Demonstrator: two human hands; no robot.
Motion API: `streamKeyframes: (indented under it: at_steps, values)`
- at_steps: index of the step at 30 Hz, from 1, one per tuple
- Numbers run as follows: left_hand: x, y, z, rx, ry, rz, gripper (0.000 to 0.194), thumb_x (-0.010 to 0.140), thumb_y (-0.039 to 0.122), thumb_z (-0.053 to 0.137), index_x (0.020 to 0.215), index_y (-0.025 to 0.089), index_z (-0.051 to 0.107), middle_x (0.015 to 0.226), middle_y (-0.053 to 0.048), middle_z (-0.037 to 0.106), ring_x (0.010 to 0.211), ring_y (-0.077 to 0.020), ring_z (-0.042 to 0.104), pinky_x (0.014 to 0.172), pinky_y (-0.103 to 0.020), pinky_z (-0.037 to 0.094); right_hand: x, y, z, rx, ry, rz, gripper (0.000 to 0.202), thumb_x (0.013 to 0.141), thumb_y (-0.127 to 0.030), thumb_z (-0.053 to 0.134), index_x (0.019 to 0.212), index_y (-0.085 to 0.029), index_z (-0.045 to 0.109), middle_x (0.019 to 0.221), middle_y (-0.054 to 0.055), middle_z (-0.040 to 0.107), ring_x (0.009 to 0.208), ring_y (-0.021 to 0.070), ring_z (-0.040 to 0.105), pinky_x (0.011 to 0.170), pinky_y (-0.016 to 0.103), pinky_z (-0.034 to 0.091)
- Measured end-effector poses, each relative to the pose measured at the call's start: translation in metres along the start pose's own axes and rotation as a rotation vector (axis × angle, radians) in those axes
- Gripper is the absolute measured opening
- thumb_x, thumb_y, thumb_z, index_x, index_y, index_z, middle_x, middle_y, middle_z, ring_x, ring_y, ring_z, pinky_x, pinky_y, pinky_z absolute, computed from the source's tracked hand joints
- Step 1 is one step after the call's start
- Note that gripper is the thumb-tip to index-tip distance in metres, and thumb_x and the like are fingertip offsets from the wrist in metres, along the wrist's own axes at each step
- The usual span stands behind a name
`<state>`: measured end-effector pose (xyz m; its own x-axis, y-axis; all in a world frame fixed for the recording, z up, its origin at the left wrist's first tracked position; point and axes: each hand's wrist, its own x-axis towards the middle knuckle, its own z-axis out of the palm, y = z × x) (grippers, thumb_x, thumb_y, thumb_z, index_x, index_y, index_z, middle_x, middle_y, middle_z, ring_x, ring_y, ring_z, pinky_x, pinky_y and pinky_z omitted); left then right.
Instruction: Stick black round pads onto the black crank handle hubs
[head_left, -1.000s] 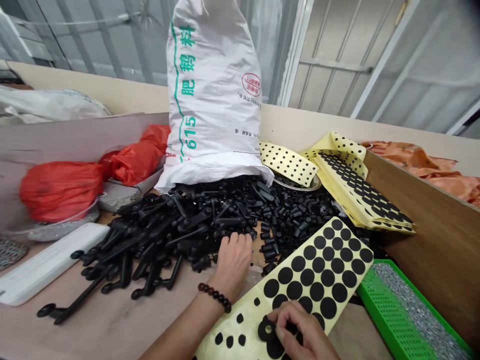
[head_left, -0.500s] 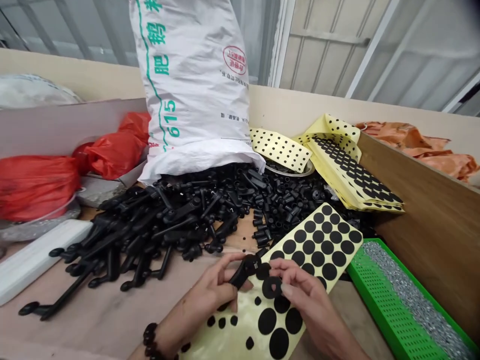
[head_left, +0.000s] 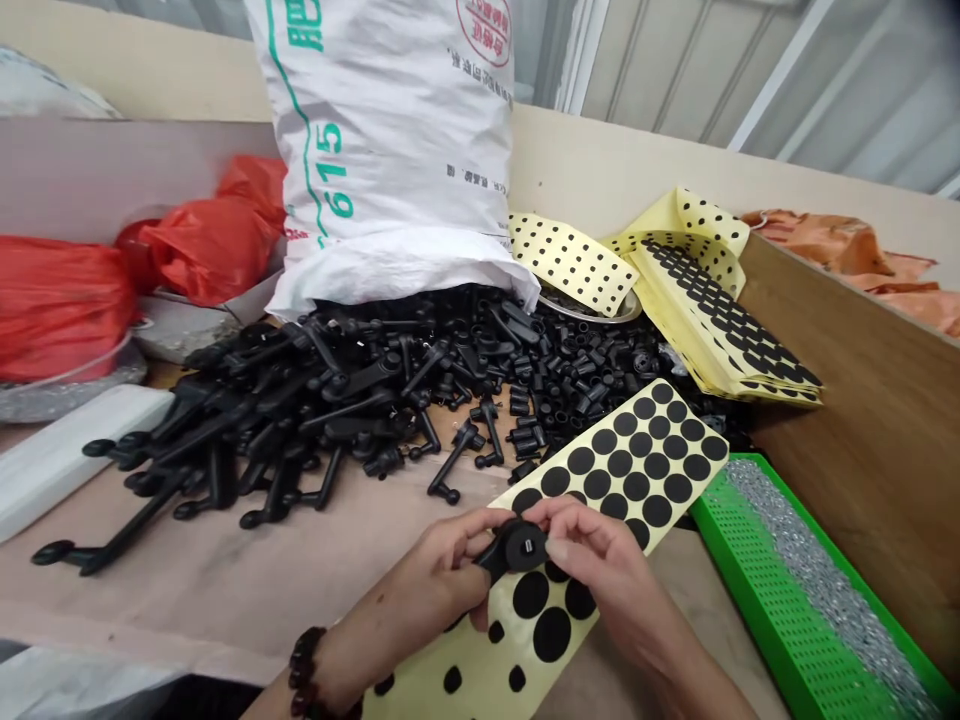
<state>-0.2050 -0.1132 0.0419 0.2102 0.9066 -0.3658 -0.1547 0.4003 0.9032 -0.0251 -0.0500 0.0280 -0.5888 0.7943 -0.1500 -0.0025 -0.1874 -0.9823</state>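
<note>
While red bags (head_left: 64,305) sit far left on the tabletop (head_left: 225,580), a heap of black plastic parts (head_left: 337,400) spreads below the white sack (head_left: 390,150). Left hand (head_left: 431,580) fingers grasp a black part (head_left: 517,547), held above the yellow sticker sheet (head_left: 600,480). Right hand (head_left: 600,570) fingers pinch a round black pad onto that part's head. Green tray (head_left: 795,610) of metal bits sits far right.
</note>
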Motion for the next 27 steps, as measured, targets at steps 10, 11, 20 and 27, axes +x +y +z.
streamKeyframes:
  at_steps: [10,11,20,27]
  values:
    - [-0.003,0.001,-0.002,0.036,-0.055,0.024,0.048,0.068,0.010,0.047,0.114,0.020,0.057,0.075,0.003,0.054,0.062,-0.0099,0.046,0.056,-0.021,0.042,0.003,-0.005,0.001,-0.072,-0.004,0.032,0.015,0.072,-0.027,0.064,0.063,-0.018,0.057,0.097,0.007,0.061,0.090,0.0207,0.056,0.076,0.031,0.044]
    - [-0.004,0.002,-0.002,0.035,-0.064,0.032,0.046,0.070,0.011,0.047,0.114,0.020,0.057,0.074,0.004,0.053,0.062,-0.0099,0.046,0.056,-0.021,0.041,0.003,-0.006,0.002,-0.077,-0.004,0.030,0.015,0.071,-0.028,0.065,0.062,-0.018,0.057,0.096,0.007,0.061,0.089,0.0208,0.057,0.075,0.032,0.044]
    - [-0.004,-0.005,-0.005,0.223,0.029,0.066,0.034,0.085,0.035,0.048,0.114,0.019,0.055,0.062,0.006,0.048,0.054,-0.0095,0.048,0.054,-0.020,0.039,0.005,-0.003,0.001,-0.146,-0.019,-0.005,0.012,0.073,-0.024,0.061,0.064,-0.018,0.057,0.095,0.007,0.061,0.086,0.0190,0.057,0.070,0.029,0.046]
    - [0.003,-0.015,0.004,0.186,0.163,0.073,0.023,0.082,0.037,0.053,0.093,0.018,0.058,0.053,0.010,0.032,0.046,-0.0077,0.036,0.042,-0.017,0.035,0.004,0.002,0.000,-0.242,-0.034,-0.056,0.012,0.076,-0.023,0.061,0.065,-0.018,0.060,0.089,0.005,0.060,0.080,0.0167,0.057,0.066,0.026,0.048]
